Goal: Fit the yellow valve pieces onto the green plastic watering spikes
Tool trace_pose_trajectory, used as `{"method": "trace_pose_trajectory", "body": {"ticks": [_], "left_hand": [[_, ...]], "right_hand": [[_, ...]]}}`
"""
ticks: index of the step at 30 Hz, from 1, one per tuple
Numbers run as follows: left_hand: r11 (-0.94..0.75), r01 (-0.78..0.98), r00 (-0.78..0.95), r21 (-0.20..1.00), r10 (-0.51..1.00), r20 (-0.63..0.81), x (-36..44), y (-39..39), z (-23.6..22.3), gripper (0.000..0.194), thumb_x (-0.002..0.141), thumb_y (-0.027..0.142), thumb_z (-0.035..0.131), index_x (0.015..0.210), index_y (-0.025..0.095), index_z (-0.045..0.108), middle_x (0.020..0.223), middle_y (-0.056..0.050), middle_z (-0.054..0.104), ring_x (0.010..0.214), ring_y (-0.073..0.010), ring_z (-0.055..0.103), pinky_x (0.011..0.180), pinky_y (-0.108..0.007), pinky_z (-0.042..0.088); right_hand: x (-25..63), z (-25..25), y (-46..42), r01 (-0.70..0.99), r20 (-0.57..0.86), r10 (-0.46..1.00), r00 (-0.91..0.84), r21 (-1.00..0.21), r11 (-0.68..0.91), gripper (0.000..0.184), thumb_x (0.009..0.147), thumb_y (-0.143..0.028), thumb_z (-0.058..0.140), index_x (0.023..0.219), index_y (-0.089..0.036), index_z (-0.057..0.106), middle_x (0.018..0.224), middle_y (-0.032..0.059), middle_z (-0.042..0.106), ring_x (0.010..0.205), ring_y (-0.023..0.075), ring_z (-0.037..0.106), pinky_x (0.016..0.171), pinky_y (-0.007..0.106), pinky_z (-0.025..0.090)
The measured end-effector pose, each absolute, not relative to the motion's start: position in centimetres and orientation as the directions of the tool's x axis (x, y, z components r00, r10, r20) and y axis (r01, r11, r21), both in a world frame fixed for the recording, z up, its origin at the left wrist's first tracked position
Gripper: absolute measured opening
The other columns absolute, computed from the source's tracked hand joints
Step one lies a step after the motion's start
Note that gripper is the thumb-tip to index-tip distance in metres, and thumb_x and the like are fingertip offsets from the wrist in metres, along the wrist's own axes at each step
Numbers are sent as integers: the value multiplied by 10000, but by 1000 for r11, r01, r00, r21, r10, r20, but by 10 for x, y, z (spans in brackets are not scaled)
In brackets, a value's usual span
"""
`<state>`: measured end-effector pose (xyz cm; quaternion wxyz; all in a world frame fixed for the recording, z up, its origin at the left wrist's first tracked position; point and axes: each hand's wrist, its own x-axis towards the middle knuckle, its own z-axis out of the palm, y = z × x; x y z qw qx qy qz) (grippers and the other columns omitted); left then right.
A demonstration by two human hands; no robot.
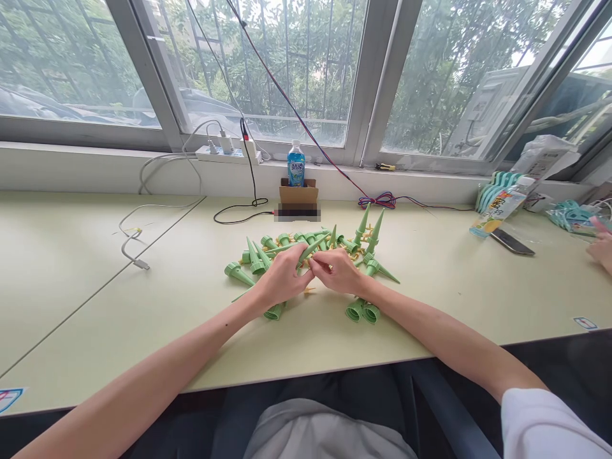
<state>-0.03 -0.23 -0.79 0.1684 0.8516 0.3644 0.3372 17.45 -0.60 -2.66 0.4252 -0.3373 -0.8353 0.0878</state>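
My left hand [282, 278] is closed around a green plastic watering spike [313, 248], whose pointed end slants up to the right. Against it, my right hand [338, 270] is pinched shut with the fingertips meeting the left thumb; whatever lies between them is too small or hidden to name. Around both hands lies a pile of similar green spikes [238, 273], some tilted upright and others on their sides. Two open threaded ends [354, 311] face me below my right wrist. A small yellow piece [310, 291] rests just under the hands, and more yellow pieces show among the spikes.
Behind the pile, a blue bottle [296, 167] stands in a cardboard box [299, 191]. A white cable [136, 258] lies on the left, and coiled wires [382, 200] sit at the back. To the right are a drink bottle [500, 209], a phone [512, 242] and another person's hand [601, 245].
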Motion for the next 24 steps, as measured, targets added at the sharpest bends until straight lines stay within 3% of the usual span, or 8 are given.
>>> {"method": "trace_pose_trajectory", "body": {"ticks": [5,12,17,24], "left_hand": [[-674,513,506,531,737,448,0,-2,-8,183,834,258,550,775,202,387,693,34,432,569,-99,314,539,-243,295],[-672,513,485,535,741,465,1,-4,-8,195,828,261,565,771,201,388,680,39,436,551,-93,319,541,-245,303],[-654,493,466,574,755,461,1,-5,-7,178,828,265,572,792,200,411,696,34,481,527,-84,366,528,-236,329],[-654,464,451,597,755,476,3,-7,-5,147,852,288,561,848,197,445,725,21,505,529,-85,393,501,-227,349]], "right_hand": [[174,-27,-6,514,630,665,-402,-446,733,317,921,-239,437,610,-190,404,517,-56,340,479,75,328,512,218,288],[170,-20,-10,471,540,760,-362,-597,649,315,938,-255,422,635,-182,470,497,-39,489,478,81,428,526,212,346],[171,-20,-10,288,479,797,-369,-756,588,313,952,-275,421,673,-169,514,521,-23,587,492,91,562,538,202,426],[171,-21,-4,-1,328,838,-436,-931,364,319,941,-375,444,710,-168,520,554,-19,603,449,104,581,414,201,399]]}}
